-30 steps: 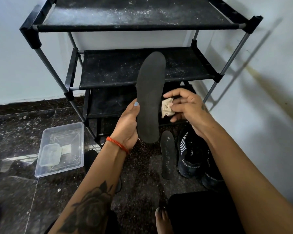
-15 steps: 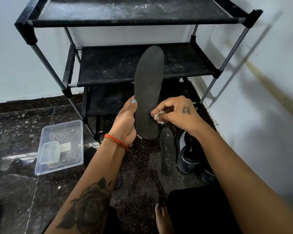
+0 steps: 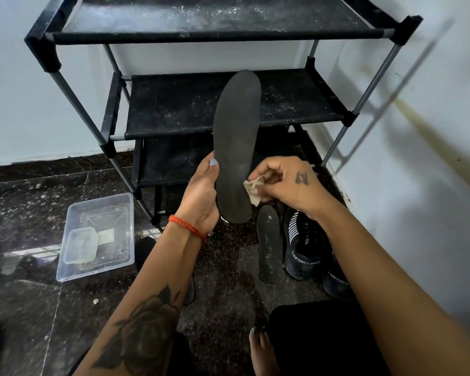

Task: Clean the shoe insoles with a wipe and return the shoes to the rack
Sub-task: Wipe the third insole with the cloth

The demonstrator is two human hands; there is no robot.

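Note:
My left hand grips a long black insole near its heel and holds it upright in front of the shoe rack. My right hand pinches a crumpled beige wipe against the insole's lower right edge. A second black insole lies flat on the floor below. Two dark sports shoes with white lettering stand beside it on the right, the nearer one partly hidden by my right forearm.
A clear plastic box with a smaller container inside sits on the dark stone floor to the left. The rack's dusty black shelves stand against white walls. My knee and bare toes are at the bottom.
My right hand came down from beside the insole's middle to its lower right edge, bringing the wipe against it. The left hand kept its grip on the insole.

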